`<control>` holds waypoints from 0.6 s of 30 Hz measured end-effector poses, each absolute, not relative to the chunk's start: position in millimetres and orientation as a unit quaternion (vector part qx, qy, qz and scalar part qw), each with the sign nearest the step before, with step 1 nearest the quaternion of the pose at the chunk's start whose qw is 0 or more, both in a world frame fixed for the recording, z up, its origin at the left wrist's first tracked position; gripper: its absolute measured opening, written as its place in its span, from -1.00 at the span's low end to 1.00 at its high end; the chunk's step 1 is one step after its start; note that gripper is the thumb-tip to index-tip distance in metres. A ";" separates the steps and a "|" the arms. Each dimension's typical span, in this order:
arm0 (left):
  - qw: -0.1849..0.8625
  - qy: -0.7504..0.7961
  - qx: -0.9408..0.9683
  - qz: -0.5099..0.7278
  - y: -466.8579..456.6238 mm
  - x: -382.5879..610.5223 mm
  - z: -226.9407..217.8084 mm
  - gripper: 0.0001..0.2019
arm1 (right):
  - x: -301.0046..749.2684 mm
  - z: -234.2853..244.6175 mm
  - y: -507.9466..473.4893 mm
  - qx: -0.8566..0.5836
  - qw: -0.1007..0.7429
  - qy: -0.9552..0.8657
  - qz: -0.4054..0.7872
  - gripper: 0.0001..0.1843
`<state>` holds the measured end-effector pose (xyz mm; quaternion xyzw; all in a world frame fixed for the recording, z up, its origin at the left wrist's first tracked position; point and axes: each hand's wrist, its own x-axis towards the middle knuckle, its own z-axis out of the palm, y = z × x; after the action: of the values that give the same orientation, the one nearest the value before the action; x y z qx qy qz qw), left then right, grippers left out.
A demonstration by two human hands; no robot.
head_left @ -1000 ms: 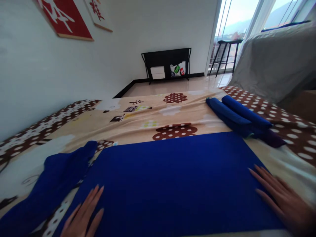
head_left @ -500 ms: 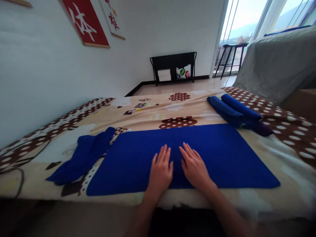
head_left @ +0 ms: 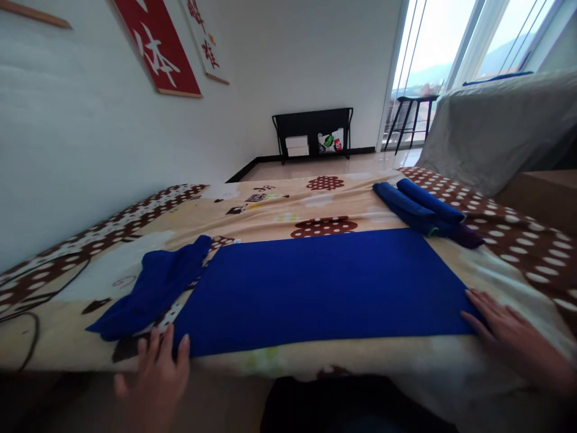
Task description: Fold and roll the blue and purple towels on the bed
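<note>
A blue cloth lies spread flat on the patterned bedspread. At its near left corner is my left hand, fingers spread, the fingertips by the cloth's edge. My right hand rests at the near right corner with its fingers stretched out and the thumb apart. Neither hand grips anything. Left of the flat cloth sits a crumpled blue cloth. Beyond its far right corner, rolled or folded blue cloths lie together, with a dark purple piece at their near end.
A white wall with hanging scrolls borders the bed on the left. Past the far end stands a black rack. At the right are a stool, a window and something under a grey cover.
My hands have moved apart from the middle of the flat cloth, the left to its near left corner and the right to its near right corner. The view has tilted slightly.
</note>
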<state>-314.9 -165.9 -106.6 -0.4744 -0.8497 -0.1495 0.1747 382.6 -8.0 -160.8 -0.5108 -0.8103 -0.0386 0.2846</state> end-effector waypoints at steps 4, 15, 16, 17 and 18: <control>0.186 -0.799 -0.521 -0.235 -96.6 -250.4 -65.9 -0.36 | 285.5 -91.2 37.8 -0.518 0.286 -0.804 -0.055 -0.27; 0.011 -0.729 -0.671 -0.137 109.4 -198.9 -84.7 -0.48 | 113.5 -91.7 172.4 -0.386 0.208 -0.898 0.044 -0.42; 0.015 -0.754 -0.643 -0.135 104.4 -232.4 -84.6 -0.49 | 144.8 -98.3 183.7 -0.415 0.204 -0.886 0.048 -0.38; 0.018 -0.777 -0.615 -0.129 98.6 -265.9 -83.9 -0.47 | 177.6 -104.2 193.9 -0.447 0.201 -0.870 0.049 -0.34; 0.020 -0.796 -0.593 -0.124 93.2 -296.8 -83.1 -0.45 | 208.8 -109.4 202.5 -0.476 0.198 -0.855 0.051 -0.31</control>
<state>-296.8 93.2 -83.1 -0.5928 -0.7955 -0.1236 0.0202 208.8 202.5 -109.4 -0.4762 -0.8552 0.0512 0.1981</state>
